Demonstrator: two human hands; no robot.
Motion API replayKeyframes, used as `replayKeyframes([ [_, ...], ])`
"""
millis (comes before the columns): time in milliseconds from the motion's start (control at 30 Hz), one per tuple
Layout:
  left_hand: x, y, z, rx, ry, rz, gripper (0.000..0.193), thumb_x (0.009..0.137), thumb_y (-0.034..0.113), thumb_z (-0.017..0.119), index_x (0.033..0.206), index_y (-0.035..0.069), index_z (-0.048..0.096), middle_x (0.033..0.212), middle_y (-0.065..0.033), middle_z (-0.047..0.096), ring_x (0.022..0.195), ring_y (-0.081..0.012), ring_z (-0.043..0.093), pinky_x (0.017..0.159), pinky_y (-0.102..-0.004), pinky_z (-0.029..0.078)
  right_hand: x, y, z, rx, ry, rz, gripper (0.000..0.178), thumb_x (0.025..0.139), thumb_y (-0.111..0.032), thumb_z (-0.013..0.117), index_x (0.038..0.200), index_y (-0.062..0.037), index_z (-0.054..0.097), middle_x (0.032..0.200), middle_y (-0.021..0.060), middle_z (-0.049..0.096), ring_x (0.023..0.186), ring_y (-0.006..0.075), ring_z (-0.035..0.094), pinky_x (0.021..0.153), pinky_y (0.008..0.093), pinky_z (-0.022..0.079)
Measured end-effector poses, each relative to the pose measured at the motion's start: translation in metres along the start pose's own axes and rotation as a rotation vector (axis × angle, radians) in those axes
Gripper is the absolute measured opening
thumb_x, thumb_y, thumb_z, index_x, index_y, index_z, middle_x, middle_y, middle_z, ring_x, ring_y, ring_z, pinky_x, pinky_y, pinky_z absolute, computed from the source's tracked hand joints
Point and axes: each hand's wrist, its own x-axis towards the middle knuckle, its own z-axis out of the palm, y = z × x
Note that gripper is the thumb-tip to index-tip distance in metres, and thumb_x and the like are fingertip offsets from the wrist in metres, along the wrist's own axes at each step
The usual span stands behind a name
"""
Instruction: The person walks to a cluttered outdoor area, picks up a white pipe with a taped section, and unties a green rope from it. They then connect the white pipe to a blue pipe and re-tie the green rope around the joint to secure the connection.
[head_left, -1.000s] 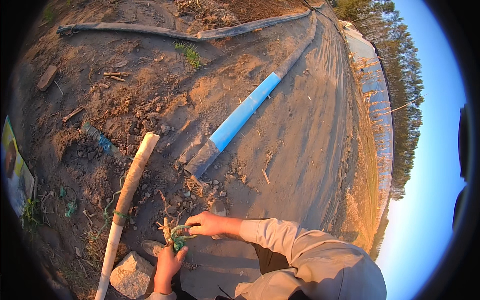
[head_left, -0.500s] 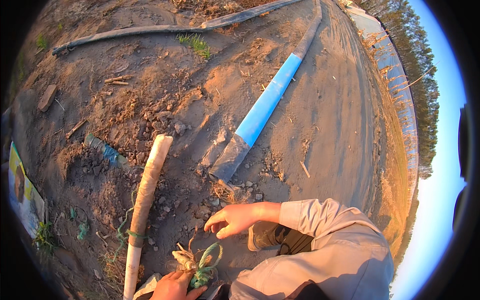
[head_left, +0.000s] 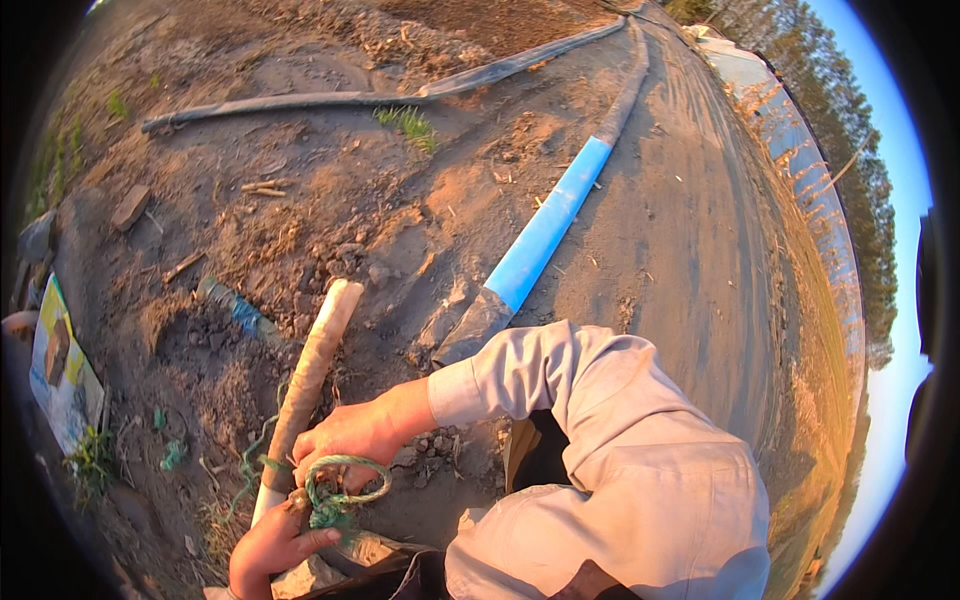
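Where the two hands meet, low centre-left, one green rope [head_left: 328,511]: thick, twisted, knotted into a tangle, with a rounded loop standing to the right. Left hand [head_left: 266,551]: thumb and fingers clamped about the knot. Right hand [head_left: 352,438]: together with the left, fingers bent behind the loop; whether they grip cannot be told.

Just beside, one pale pole [head_left: 308,398], tilted, its upper length wrapped in tan film, a thin green cord [head_left: 274,463] tied round it. Below the hands, one pale stone [head_left: 304,578]. Farther out, one printed piece [head_left: 82,398], yellow and white; bag or sheet, cannot be told. Beyond, one blue sleeve [head_left: 550,225] on a dark hose [head_left: 622,108].

Against half a second ago: right hand, then apart from the rope, now at it; hose's near end, then bare to view, now partly behind the forearm sleeve [head_left: 520,370].
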Motion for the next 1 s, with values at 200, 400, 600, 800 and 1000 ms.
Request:
replayKeyframes([
  [200,-0.008,-0.055,0.009,-0.231,0.123,0.018,0.052,0.103,0.049,0.057,0.114,-0.001,0.062,0.096,-0.0024,0.064,0.091,-0.0121,0.055,0.079,-0.032,0.048,0.021,-0.002,0.008,0.213,0.117,-0.036,0.072,0.071,-0.023,0.089,0.132,-0.003,0.056,0.121,0.0165,0.061,0.112,0.0343,0.062,0.097,0.0429,0.051],
  [400,-0.018,-0.123,-0.001,-0.42,0.161,-0.122,0.063,0.097,0.06,0.062,0.108,-0.001,0.068,0.098,-0.0043,0.067,0.094,-0.0125,0.061,0.083,-0.0303,0.05,0.015,0.014,0.01,0.101,-0.203,0.189,0.067,0.08,-0.014,0.081,0.139,-0.0018,0.053,0.129,0.0146,0.063,0.114,0.0263,0.065,0.099,0.0385,0.053],
  [600,-0.071,-0.293,-0.063,-0.082,0.931,-0.642,0.032,0.098,0.026,0.065,0.116,0.0,0.07,0.097,-0.0087,0.075,0.091,-0.0206,0.072,0.08,-0.0361,0.057,-0.018,0.029,0.027,0.089,-0.248,0.532,0.046,0.076,-0.023,0.079,0.114,-0.0023,0.063,0.105,0.0179,0.065,0.097,0.0359,0.065,0.085,0.0432,0.053],
  [800,-0.067,-0.401,-0.134,0.623,1.089,-0.712,0.052,0.095,0.021,0.065,0.142,0.002,0.053,0.145,-0.02,0.055,0.132,-0.0368,0.053,0.107,-0.0445,0.046,-0.042,0.04,0.034,0.066,-0.208,0.752,0.06,0.077,-0.024,0.079,0.129,-0.0009,0.059,0.116,0.0184,0.064,0.103,0.0373,0.065,0.092,0.0445,0.053],
  [1000,-0.032,-0.468,-0.192,0.782,0.978,-0.719,0.063,0.094,0.008,0.058,0.154,0.006,0.038,0.154,-0.0132,0.047,0.144,-0.0347,0.042,0.114,-0.0494,0.04,-0.093,0.025,0.03,-0.049,-0.108,0.842,0.047,0.077,-0.024,0.076,0.113,0.0006,0.06,0.109,0.0196,0.061,0.098,0.0408,0.062,0.084,0.0451,0.053],
])
